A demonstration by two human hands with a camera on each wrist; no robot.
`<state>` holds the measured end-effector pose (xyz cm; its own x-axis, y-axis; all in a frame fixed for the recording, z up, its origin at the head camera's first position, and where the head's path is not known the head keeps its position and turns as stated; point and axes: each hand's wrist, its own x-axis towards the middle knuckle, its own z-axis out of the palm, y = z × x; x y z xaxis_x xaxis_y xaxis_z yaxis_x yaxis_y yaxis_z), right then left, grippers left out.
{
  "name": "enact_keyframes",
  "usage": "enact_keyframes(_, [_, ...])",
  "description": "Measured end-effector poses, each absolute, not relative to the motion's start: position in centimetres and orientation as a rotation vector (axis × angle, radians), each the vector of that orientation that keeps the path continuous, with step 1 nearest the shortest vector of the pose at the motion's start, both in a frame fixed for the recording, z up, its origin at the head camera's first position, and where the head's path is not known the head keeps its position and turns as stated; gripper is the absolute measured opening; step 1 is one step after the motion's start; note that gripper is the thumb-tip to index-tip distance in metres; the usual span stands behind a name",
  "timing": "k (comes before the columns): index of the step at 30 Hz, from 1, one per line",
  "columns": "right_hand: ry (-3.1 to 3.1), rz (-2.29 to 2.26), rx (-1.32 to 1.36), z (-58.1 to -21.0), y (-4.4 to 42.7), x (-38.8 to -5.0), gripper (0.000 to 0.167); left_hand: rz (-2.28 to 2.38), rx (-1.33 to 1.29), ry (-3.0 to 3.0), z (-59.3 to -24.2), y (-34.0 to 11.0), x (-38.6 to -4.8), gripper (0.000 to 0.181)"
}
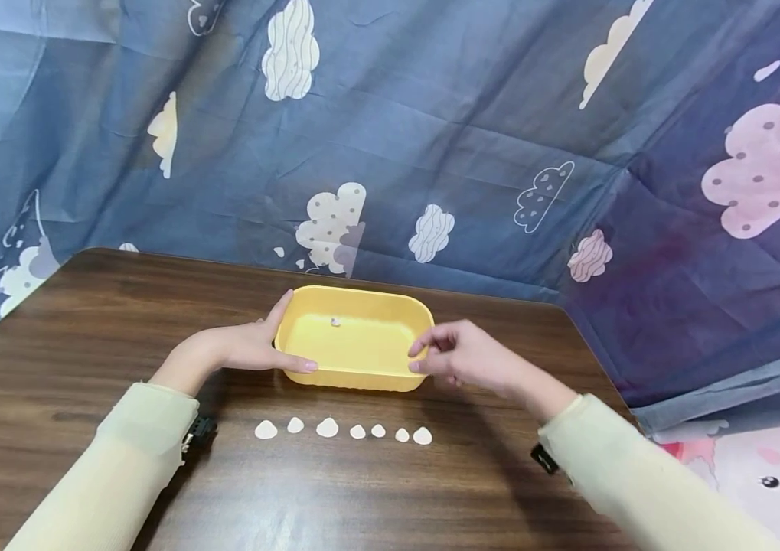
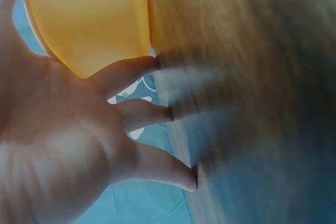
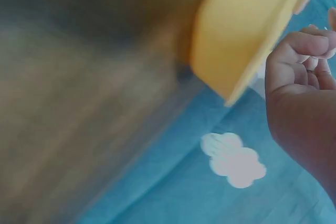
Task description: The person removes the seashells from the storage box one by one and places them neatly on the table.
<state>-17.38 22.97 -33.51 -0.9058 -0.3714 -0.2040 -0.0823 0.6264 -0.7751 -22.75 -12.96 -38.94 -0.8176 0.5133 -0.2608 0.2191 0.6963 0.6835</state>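
A shallow yellow plastic box (image 1: pixel 355 379) stands on the brown table, with one small whitish piece (image 1: pixel 335 322) inside near its far wall. My left hand (image 1: pixel 248 346) grips the box's left end, thumb along the near rim and index finger at the far corner. In the left wrist view, the other fingers (image 2: pixel 163 166) reach down towards the table beside the box (image 2: pixel 89 14). Over the box's right rim hovers my right hand (image 1: pixel 461 356), fingers loosely bent, thumb and index slightly apart. Nothing shows between them. The right wrist view has this hand (image 3: pixel 302 77) beside the box (image 3: pixel 241 30).
Several small white shell-like pieces (image 1: pixel 327 427) lie in a row across the table (image 1: pixel 334 497), in front of the box. A blue cloth (image 1: pixel 390 138) with cloud prints hangs behind the table's far edge. Pink printed fabric (image 1: pixel 762 482) is at the lower right.
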Motion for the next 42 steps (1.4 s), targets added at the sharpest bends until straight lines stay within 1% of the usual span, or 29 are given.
enact_keyframes(4, [2.500,-1.139,-0.379,-31.5,20.7,-20.1,0.029,0.919,0.569,2.472,-39.0,-13.2,-22.7,0.146])
enact_keyframes(9, [2.494,-1.021,-0.392,-31.1,18.4,-23.9,0.039,0.915,0.564,2.464,-39.0,-13.1,-22.5,0.146])
enact_keyframes(14, [2.486,-0.868,-0.434,-32.1,16.1,-26.6,0.045,0.918,0.563,2.460,-39.0,-13.1,-22.4,0.145])
enact_keyframes(19, [2.380,-0.790,-0.433,-34.3,14.1,-28.3,0.053,0.908,0.562,2.470,-39.2,-13.1,-22.2,0.145])
enact_keyframes(22, [2.326,-0.799,-0.420,-35.4,13.2,-29.0,0.054,0.914,0.561,2.471,-39.4,-13.2,-22.2,0.145])
enact_keyframes(27, [2.273,-0.835,-0.360,-36.8,12.6,-29.8,0.048,0.916,0.563,2.469,-39.5,-13.1,-22.2,0.145])
enact_keyframes(31, [2.286,-0.838,-0.336,-37.4,12.4,-29.9,0.039,0.894,0.554,2.475,-39.3,-13.0,-22.3,0.146])
enact_keyframes(42, [2.496,-0.781,-0.492,-38.2,12.1,-29.4,0.006,0.908,0.558,2.483,-39.1,-13.2,-22.8,0.146])
